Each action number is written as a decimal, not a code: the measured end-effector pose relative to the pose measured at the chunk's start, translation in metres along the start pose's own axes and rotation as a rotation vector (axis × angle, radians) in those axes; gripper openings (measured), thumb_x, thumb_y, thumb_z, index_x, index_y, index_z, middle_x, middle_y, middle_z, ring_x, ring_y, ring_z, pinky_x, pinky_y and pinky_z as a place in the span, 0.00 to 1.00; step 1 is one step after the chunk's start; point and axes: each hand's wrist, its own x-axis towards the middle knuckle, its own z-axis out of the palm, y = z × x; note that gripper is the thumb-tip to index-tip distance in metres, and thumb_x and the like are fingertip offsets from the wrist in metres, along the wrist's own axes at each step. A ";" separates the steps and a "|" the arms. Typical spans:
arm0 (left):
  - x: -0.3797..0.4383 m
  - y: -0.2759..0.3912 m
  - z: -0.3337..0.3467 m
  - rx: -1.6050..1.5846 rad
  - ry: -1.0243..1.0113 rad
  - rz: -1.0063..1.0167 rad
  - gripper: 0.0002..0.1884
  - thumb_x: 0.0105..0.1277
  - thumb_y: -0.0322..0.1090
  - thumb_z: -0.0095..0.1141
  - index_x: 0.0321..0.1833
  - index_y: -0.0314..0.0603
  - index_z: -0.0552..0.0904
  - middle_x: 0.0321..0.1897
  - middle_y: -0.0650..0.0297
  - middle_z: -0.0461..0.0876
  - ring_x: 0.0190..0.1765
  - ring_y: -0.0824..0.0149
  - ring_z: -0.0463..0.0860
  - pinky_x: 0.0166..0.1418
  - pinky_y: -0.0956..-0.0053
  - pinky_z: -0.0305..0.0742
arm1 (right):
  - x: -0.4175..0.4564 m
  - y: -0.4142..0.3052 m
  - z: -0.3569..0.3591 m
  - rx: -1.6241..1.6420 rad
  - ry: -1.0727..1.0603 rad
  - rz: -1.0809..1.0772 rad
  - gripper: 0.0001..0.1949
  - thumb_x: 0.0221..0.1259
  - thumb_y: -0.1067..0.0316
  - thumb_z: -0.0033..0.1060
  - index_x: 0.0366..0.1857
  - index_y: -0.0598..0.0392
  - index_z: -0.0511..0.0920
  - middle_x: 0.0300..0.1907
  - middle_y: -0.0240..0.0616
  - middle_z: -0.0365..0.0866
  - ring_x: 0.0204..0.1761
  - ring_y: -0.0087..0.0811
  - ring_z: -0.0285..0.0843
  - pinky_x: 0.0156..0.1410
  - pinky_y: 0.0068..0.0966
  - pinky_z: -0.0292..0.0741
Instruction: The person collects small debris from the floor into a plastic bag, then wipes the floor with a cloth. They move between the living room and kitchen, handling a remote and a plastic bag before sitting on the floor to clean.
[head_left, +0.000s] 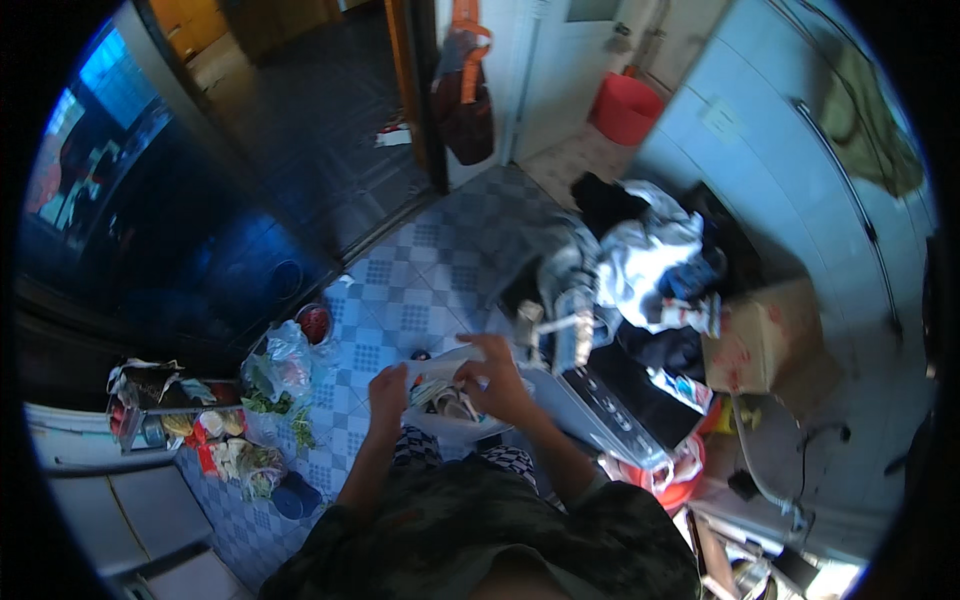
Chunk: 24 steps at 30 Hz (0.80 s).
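A whitish translucent plastic bag (457, 427) hangs before my body, its mouth spread and mixed small items (442, 396) showing inside. What these items are is too blurred to tell. My left hand (387, 397) grips the bag's left rim with bent fingers. Over the right side of the mouth is my right hand (496, 381), fingers apart and the forefinger stretched out. I see nothing held in it, though its palm side is partly hidden.
A washing machine (622, 401) stands close on my right, with heaped clothes (645, 255) beyond it and a cardboard box (761, 337) alongside. Leafy vegetables (262, 394) and plastic bags (289, 360) lie on the tiled floor (420, 262) at left, near a dark blue container (296, 495).
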 end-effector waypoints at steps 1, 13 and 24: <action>0.015 0.008 -0.001 -0.019 -0.056 0.024 0.15 0.64 0.42 0.53 0.42 0.36 0.79 0.22 0.68 0.75 0.23 0.76 0.71 0.26 0.77 0.65 | 0.013 0.001 0.023 -0.029 -0.113 0.003 0.09 0.37 0.76 0.63 0.25 0.47 0.81 0.55 0.43 0.70 0.58 0.44 0.64 0.60 0.40 0.62; 0.181 0.155 -0.040 0.047 -0.471 0.106 0.16 0.66 0.42 0.53 0.23 0.43 0.70 0.14 0.73 0.61 0.18 0.79 0.60 0.22 0.77 0.56 | 0.234 0.103 0.117 -0.413 -0.016 0.343 0.12 0.46 0.73 0.53 0.37 0.56 0.78 0.43 0.40 0.74 0.46 0.45 0.69 0.49 0.44 0.64; 0.394 0.310 -0.053 0.432 -0.316 0.406 0.21 0.59 0.45 0.60 0.44 0.34 0.72 0.23 0.56 0.78 0.28 0.67 0.79 0.31 0.70 0.71 | 0.532 0.165 0.170 0.522 0.087 0.555 0.08 0.54 0.76 0.43 0.27 0.58 0.77 0.19 0.31 0.70 0.20 0.24 0.66 0.25 0.22 0.61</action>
